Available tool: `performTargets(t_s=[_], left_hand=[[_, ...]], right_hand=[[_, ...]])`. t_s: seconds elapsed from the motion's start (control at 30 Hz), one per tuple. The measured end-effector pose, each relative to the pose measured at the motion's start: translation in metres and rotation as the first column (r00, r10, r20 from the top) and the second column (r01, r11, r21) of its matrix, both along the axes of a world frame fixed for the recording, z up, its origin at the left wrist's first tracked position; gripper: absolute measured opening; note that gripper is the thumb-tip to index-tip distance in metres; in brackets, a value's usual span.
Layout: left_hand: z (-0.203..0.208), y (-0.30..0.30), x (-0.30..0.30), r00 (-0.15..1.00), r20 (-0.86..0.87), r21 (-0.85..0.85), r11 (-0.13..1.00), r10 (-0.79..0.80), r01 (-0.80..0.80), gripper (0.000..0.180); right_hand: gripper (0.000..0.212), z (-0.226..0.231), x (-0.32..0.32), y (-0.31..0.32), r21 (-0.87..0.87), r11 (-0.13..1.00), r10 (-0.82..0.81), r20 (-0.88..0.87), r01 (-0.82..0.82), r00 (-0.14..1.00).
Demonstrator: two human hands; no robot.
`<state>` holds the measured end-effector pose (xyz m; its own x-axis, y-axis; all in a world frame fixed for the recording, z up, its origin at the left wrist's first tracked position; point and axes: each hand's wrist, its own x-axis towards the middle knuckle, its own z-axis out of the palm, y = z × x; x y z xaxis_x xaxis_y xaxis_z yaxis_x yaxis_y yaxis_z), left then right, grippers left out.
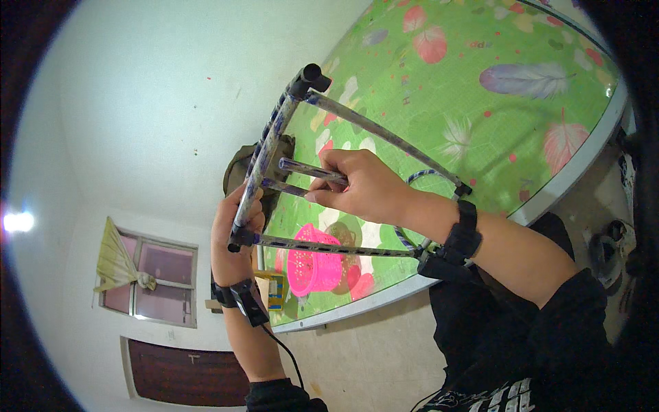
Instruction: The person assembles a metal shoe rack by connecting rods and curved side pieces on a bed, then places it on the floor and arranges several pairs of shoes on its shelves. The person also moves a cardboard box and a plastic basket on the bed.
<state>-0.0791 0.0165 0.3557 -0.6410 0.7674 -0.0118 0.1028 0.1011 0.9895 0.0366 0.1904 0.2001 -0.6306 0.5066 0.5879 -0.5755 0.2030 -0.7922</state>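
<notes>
A frame of thin patterned tubes (329,248) with black plastic corner connectors (307,81) is held up over the table. My left hand (237,214) is closed around its left side, near the lower connector. My right hand (365,180) pinches a short loose-ended tube (305,169) between thumb and fingers, inside the frame's outline. Just below it, another short tube (283,187) runs from the frame's left side to my right fingertips. Whether those fingers also grip this second tube, I cannot tell. The frame's near right corner sits close to my right wrist.
A green feather-patterned cloth covers the table (439,89), edged by a pale rim. On it stand a pink perforated basket (314,264) and, behind my left hand, a dark bag (237,168). A yellow box (276,292) is beside my left wrist. Shoes (604,255) lie at the right.
</notes>
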Motion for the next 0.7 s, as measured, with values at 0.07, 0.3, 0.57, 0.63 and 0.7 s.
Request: performTargets(t_s=[0.07,0.3,0.57,0.63,0.7], left_hand=[[0.003,0.006,-0.003,0.994,-0.067,-0.094,0.991,0.087,-0.093,0.031],[0.004,0.011,-0.004,0.999,-0.023,-0.125,0.992,0.025,-0.027,0.047],[-0.001,0.000,0.005,0.959,-0.272,-0.155,0.987,-0.072,0.030,0.048],[-0.003,-0.002,0.012,0.892,-0.451,-0.161,0.986,-0.037,-0.041,0.047],[-0.003,-0.002,0.017,0.777,-0.626,-0.150,0.988,-0.064,-0.040,0.045]], right_hand=[[0.038,-0.001,0.000,0.001,-0.007,1.000,-0.005,-0.016,0.005,1.000],[0.039,-0.004,-0.003,0.006,-0.063,0.993,0.099,-0.069,-0.103,0.993],[0.038,-0.002,0.006,0.005,-0.093,0.977,0.188,-0.060,-0.193,0.980],[0.037,0.000,0.008,0.005,-0.058,0.982,0.176,-0.034,-0.178,0.984],[0.036,0.001,0.010,0.005,-0.010,0.989,0.144,-0.059,-0.145,0.988]])
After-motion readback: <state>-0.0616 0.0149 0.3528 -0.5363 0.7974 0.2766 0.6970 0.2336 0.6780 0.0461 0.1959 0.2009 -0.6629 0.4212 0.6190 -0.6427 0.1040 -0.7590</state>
